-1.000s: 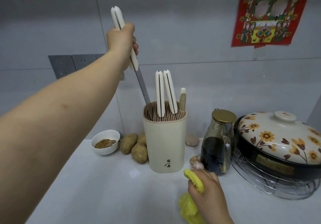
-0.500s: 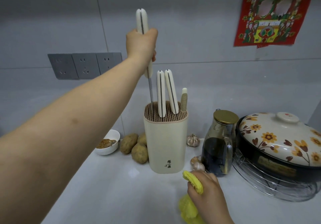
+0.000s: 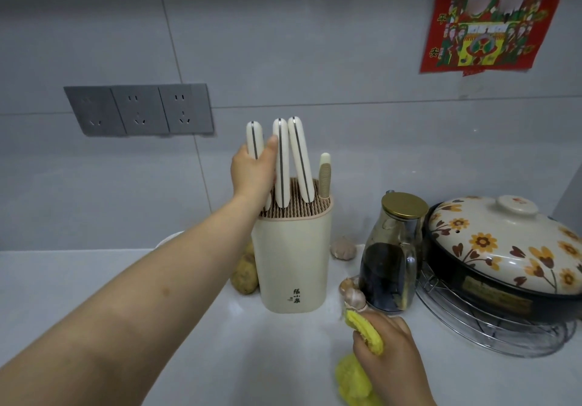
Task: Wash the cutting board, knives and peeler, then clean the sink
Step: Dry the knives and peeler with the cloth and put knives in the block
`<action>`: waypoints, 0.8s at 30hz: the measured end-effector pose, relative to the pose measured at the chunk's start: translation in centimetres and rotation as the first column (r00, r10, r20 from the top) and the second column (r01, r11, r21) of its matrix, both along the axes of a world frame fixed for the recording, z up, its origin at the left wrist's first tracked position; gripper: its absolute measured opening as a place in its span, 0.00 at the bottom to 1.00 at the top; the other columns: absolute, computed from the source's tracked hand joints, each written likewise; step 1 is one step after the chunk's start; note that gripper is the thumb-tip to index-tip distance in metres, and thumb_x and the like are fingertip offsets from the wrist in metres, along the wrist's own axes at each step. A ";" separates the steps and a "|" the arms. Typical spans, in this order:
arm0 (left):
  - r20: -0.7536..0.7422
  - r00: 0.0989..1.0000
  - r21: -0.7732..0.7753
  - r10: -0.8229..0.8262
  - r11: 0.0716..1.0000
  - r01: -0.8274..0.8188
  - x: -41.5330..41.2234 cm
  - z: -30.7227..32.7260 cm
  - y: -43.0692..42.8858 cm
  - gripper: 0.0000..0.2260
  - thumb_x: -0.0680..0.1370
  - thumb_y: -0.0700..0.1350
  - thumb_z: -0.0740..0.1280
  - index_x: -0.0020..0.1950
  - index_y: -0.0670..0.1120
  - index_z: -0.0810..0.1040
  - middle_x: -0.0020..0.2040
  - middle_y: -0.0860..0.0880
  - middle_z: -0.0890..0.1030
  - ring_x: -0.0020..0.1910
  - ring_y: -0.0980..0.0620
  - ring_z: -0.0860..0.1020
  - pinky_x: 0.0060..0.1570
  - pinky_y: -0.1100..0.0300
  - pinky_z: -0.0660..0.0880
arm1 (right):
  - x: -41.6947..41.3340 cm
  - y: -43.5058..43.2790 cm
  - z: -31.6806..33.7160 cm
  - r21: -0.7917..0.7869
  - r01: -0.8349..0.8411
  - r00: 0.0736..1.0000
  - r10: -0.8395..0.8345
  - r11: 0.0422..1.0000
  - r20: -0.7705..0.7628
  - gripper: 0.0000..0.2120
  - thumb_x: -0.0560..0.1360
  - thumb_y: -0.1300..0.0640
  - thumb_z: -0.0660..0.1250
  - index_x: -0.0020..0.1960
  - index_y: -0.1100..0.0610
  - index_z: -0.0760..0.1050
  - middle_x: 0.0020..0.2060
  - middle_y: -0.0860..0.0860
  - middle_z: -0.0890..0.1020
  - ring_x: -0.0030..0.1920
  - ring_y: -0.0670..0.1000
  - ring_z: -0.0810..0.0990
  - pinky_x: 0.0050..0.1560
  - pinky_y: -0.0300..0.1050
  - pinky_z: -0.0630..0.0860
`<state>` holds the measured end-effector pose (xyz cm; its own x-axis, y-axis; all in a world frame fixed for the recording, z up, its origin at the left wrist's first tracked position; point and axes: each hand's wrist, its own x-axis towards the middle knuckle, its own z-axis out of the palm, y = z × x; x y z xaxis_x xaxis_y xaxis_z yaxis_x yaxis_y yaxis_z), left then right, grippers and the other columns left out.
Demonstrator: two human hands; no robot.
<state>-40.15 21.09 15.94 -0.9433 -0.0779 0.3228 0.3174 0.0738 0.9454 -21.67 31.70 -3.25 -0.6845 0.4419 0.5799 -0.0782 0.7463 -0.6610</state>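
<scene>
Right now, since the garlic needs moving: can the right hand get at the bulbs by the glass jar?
Probably yes: the right hand lies just short of the garlic bulbs with nothing between, but it grips a yellow cloth.

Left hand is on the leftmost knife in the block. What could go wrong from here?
1. The left hand grips the leftmost knife right against the neighbouring handle; it could jostle that one.
2. The right hand holds the yellow cloth, not the knife block, so a sideways push might tip the block toward the glass bottle beside it.
</scene>
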 end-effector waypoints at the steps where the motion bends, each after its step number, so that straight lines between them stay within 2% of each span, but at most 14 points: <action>1: -0.020 1.000 -0.023 0.003 1.000 -0.004 -0.1 -0.1 0.0 0.14 0.76 0.52 0.63 0.34 0.47 0.67 0.32 0.49 0.72 0.34 0.49 0.73 0.41 0.55 0.73 | 0.0 0.1 -0.1 0.007 0.004 1.000 -0.004 1.000 0.009 0.21 0.61 0.46 0.55 0.54 0.42 0.68 0.44 0.16 0.68 0.41 0.43 0.65 0.45 0.13 0.57; 5: -0.074 0.996 -0.112 -0.047 0.993 0.038 -0.7 -0.2 -0.1 0.15 0.78 0.54 0.59 0.36 0.46 0.67 0.36 0.50 0.71 0.35 0.53 0.71 0.35 0.61 0.67 | 0.0 0.0 -0.1 -0.015 -0.002 1.000 0.002 1.000 0.029 0.20 0.61 0.46 0.55 0.53 0.42 0.68 0.44 0.16 0.68 0.41 0.40 0.64 0.45 0.13 0.57; 7: -0.071 0.992 -0.122 -0.101 0.988 0.092 -1.0 -0.2 -0.3 0.15 0.79 0.54 0.58 0.44 0.42 0.72 0.39 0.49 0.74 0.39 0.53 0.73 0.36 0.64 0.68 | 0.0 -0.3 0.1 -0.026 -0.018 0.999 0.020 0.999 0.048 0.19 0.62 0.46 0.57 0.53 0.41 0.67 0.44 0.16 0.68 0.41 0.40 0.63 0.45 0.14 0.58; 9: -0.074 0.990 -0.123 -0.118 0.986 0.108 -1.3 -0.3 -0.3 0.16 0.79 0.53 0.57 0.52 0.40 0.72 0.44 0.47 0.75 0.44 0.51 0.74 0.40 0.61 0.68 | 0.0 -0.5 0.4 -0.043 -0.036 0.997 0.039 0.998 0.073 0.19 0.62 0.47 0.58 0.53 0.39 0.67 0.43 0.15 0.67 0.43 0.38 0.64 0.45 0.14 0.58; 11: -0.075 0.990 -0.140 -0.117 0.985 0.105 -1.3 -0.4 -0.3 0.14 0.80 0.53 0.57 0.50 0.42 0.71 0.45 0.47 0.75 0.44 0.50 0.74 0.42 0.60 0.68 | 0.1 -0.6 0.5 -0.055 -0.043 0.995 0.048 0.998 0.090 0.19 0.62 0.46 0.57 0.52 0.38 0.66 0.43 0.15 0.67 0.43 0.37 0.64 0.46 0.14 0.58; 13: -0.068 0.989 -0.153 -0.129 0.981 0.118 -1.3 -0.4 -0.4 0.13 0.80 0.53 0.57 0.49 0.43 0.70 0.43 0.48 0.75 0.42 0.52 0.74 0.38 0.62 0.69 | 0.3 -0.7 0.8 -0.066 -0.041 0.994 0.047 0.997 0.102 0.20 0.61 0.44 0.55 0.52 0.38 0.66 0.43 0.15 0.67 0.44 0.36 0.64 0.46 0.15 0.59; 15: -0.047 0.990 -0.142 -0.136 0.981 0.129 -1.3 -0.3 -0.5 0.13 0.79 0.53 0.57 0.49 0.43 0.71 0.40 0.51 0.75 0.40 0.54 0.74 0.37 0.66 0.69 | 0.6 -0.7 1.2 -0.081 -0.047 0.991 0.057 0.996 0.123 0.20 0.61 0.43 0.55 0.53 0.36 0.64 0.43 0.14 0.66 0.47 0.30 0.64 0.47 0.16 0.59; 17: -0.006 0.990 -0.111 -0.142 0.984 0.141 -1.1 -0.1 -0.5 0.15 0.79 0.54 0.58 0.53 0.42 0.72 0.42 0.51 0.75 0.41 0.54 0.75 0.39 0.63 0.70 | 1.1 -0.7 1.8 -0.074 -0.047 0.988 0.057 0.996 0.141 0.20 0.62 0.47 0.59 0.53 0.35 0.64 0.43 0.15 0.67 0.48 0.26 0.63 0.47 0.17 0.60; 19: 0.045 0.988 -0.106 -0.145 0.983 0.149 -0.7 -0.1 -0.7 0.19 0.78 0.54 0.59 0.61 0.41 0.70 0.49 0.49 0.75 0.48 0.51 0.75 0.47 0.59 0.70 | 1.9 -0.7 2.3 -0.065 -0.029 0.986 0.039 0.997 0.165 0.17 0.63 0.52 0.61 0.48 0.36 0.70 0.43 0.17 0.68 0.46 0.33 0.66 0.46 0.18 0.61; 20: 0.068 0.987 -0.117 -0.144 0.982 0.151 -0.4 -0.2 -0.9 0.20 0.78 0.54 0.60 0.64 0.42 0.68 0.52 0.49 0.74 0.50 0.51 0.74 0.49 0.59 0.69 | 2.5 -0.6 2.7 -0.070 -0.014 0.983 0.027 0.997 0.180 0.14 0.63 0.54 0.61 0.43 0.37 0.75 0.43 0.19 0.70 0.44 0.39 0.67 0.46 0.19 0.61; 21: 0.079 0.988 -0.133 -0.135 0.981 0.144 -0.1 -0.5 -1.2 0.21 0.78 0.53 0.61 0.66 0.43 0.66 0.55 0.49 0.73 0.52 0.51 0.73 0.51 0.58 0.68 | 3.0 -0.6 3.0 -0.070 -0.001 0.983 0.013 0.998 0.182 0.14 0.64 0.56 0.63 0.42 0.38 0.76 0.40 0.23 0.74 0.42 0.43 0.68 0.46 0.21 0.62; 23: 0.046 0.997 -0.170 -0.054 0.984 0.061 0.4 -1.0 -1.9 0.23 0.77 0.52 0.63 0.68 0.43 0.65 0.62 0.47 0.71 0.58 0.50 0.72 0.58 0.56 0.69 | 3.8 -0.5 3.8 -0.041 0.017 0.983 -0.009 0.999 0.183 0.12 0.69 0.62 0.67 0.49 0.48 0.79 0.34 0.31 0.75 0.43 0.45 0.68 0.46 0.24 0.64; 24: 0.026 1.000 -0.179 -0.004 0.984 0.009 0.9 -1.2 -2.4 0.23 0.77 0.51 0.64 0.68 0.43 0.64 0.65 0.46 0.69 0.62 0.48 0.70 0.62 0.54 0.68 | 4.4 -0.7 4.4 -0.029 0.041 0.981 -0.035 0.999 0.188 0.12 0.70 0.65 0.67 0.50 0.53 0.80 0.36 0.31 0.72 0.43 0.45 0.68 0.46 0.24 0.64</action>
<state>-39.28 18.68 14.77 -0.9517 -0.0149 0.3067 0.2943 0.2405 0.9250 -17.26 31.05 1.11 -0.7621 0.4861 0.4276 0.0776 0.7243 -0.6851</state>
